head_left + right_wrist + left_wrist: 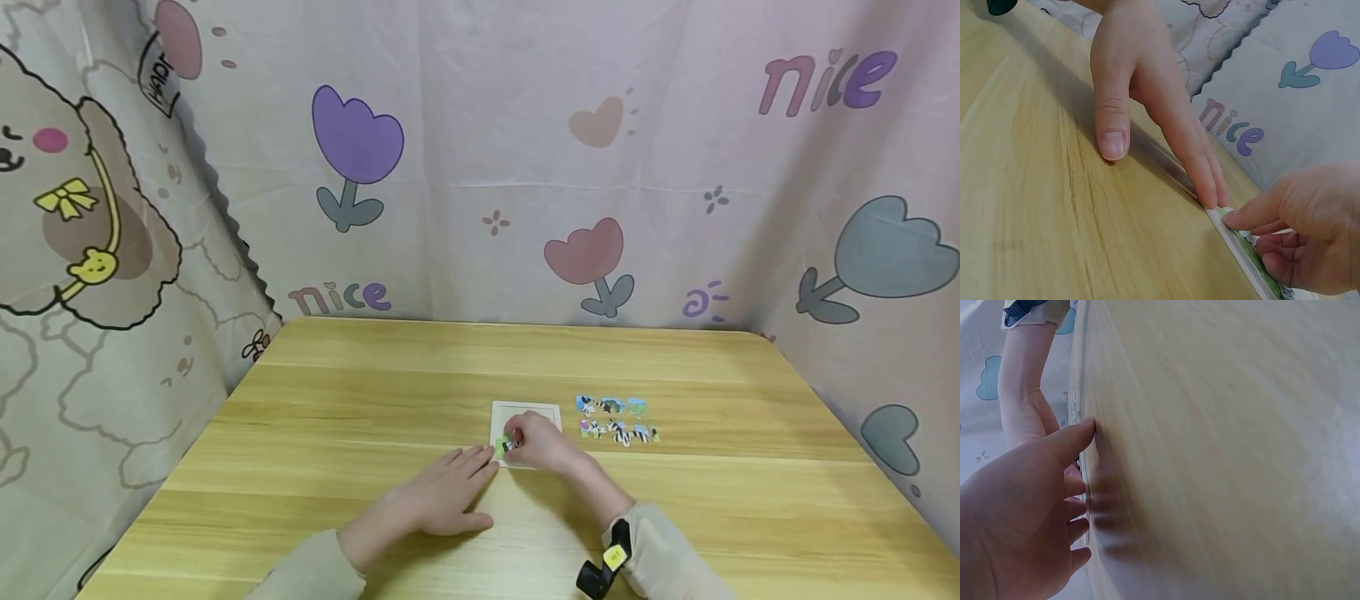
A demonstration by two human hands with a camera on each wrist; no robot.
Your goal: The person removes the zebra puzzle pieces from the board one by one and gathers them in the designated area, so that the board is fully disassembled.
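A square white puzzle tray (527,406) lies on the table, with green and black-and-white puzzle pieces (501,447) at its near left corner. My right hand (542,442) is over the tray, thumb and curled fingers pinching a puzzle piece there, which they mostly cover. In the right wrist view, the thumb tip of that right hand (1310,228) is at the green printed surface, just inside the white rim. My left hand (450,492) lies with straight fingers, their tips at the tray's left edge and the thumb spread on the table.
To the right of the tray, loose puzzle pieces lie in two rows: an upper row (611,406) in blue and green, and a lower row (621,432) with zebra stripes. The wooden table (360,375) ends at a printed curtain (465,167) behind.
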